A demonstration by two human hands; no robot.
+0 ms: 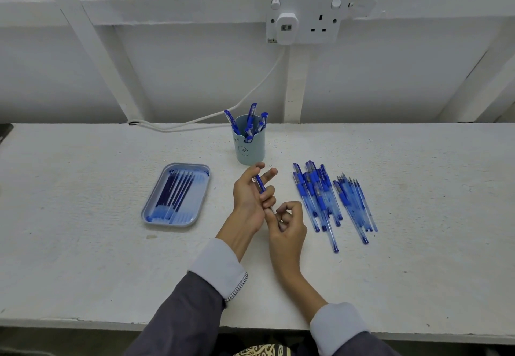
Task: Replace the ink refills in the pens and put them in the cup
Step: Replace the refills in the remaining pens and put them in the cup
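My left hand (252, 198) grips a blue capped pen (260, 184) over the middle of the table, palm up, two fingers curled round its barrel. My right hand (288, 220) pinches the pen's lower end, which its fingers hide. Behind the hands stands a pale blue cup (249, 148) with several blue pens upright in it. A blue tray (200, 171) on the left holds several dark ink refills (177, 192). To the right lie a pile of blue pens (317, 197) and a bunch of thin refills (356, 205).
The white table (83, 244) ends at a front edge near my sleeves. A white cable (195, 121) trails from a wall socket (303, 22) down onto the table's back left.
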